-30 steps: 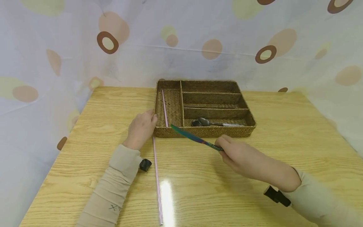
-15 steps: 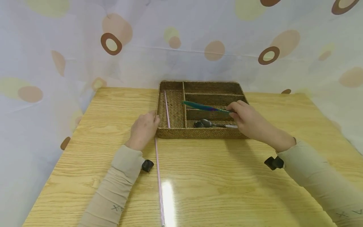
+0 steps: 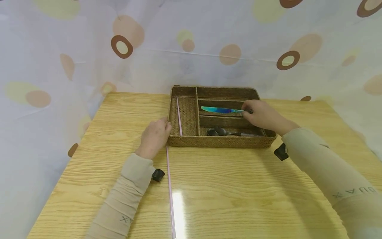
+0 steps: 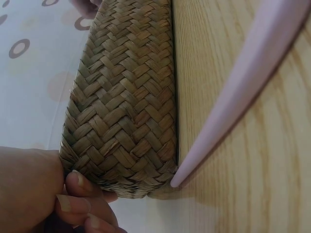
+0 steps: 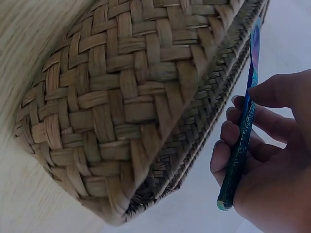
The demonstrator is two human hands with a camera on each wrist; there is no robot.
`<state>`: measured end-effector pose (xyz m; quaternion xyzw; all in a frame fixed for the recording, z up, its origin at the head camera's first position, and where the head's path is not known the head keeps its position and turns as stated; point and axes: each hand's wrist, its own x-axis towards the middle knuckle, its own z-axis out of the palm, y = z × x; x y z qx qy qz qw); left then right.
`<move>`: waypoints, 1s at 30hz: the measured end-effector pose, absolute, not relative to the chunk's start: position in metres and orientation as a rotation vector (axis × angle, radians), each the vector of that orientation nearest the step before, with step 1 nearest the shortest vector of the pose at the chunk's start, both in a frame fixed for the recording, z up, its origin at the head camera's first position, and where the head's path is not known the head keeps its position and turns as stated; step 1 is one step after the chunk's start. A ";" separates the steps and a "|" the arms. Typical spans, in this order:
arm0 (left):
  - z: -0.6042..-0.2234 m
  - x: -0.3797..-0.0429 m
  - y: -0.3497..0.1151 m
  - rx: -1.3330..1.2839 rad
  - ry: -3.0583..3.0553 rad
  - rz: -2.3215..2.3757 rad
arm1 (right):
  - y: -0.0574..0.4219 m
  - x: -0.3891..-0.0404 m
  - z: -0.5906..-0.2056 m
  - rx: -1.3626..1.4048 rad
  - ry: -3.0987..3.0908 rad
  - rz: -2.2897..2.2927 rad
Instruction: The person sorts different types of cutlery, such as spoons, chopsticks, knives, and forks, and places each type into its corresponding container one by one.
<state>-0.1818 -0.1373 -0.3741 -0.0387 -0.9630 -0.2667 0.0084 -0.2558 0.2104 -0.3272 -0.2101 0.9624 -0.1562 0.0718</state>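
A woven cutlery tray (image 3: 221, 142) with several compartments sits at the back of the table. My left hand (image 3: 153, 136) grips its left wall near the front corner, fingers curled at the outside in the left wrist view. Between thumb and fingers, my right hand (image 3: 264, 114) pinches the handle of an iridescent blue-green table knife (image 3: 219, 110). That knife appears level over the tray's middle right compartment, blade pointing left. In the right wrist view its handle (image 5: 240, 145) lies across the fingers, beside the tray's rim. Dark spoons (image 3: 221, 131) lie in the front right compartment.
A thin pink strip (image 3: 170, 189) runs along the wooden table (image 3: 232, 199) from the tray's front left corner toward me. Another pink line (image 3: 179, 116) shows inside the left compartment. Behind the table hangs a patterned cloth (image 3: 206, 63).
My right hand has carried the knife up and away from in front of the tray to above its middle right compartment. My left hand keeps its grip on the tray.
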 end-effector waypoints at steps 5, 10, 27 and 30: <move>-0.374 -0.181 -0.136 -0.132 -3.004 -0.848 | 0.205 -0.265 -0.332 -0.626 2.866 -0.424; -0.373 -0.181 -0.136 -0.121 -2.998 -0.853 | 0.203 -0.274 -0.337 -0.614 2.840 -0.399; -0.372 -0.182 -0.136 -0.112 -3.006 -0.847 | 0.204 -0.284 -0.352 -0.581 2.654 -0.368; -0.373 -0.181 -0.137 -0.108 -3.005 -0.851 | 0.203 -0.284 -0.355 -0.574 2.659 -0.370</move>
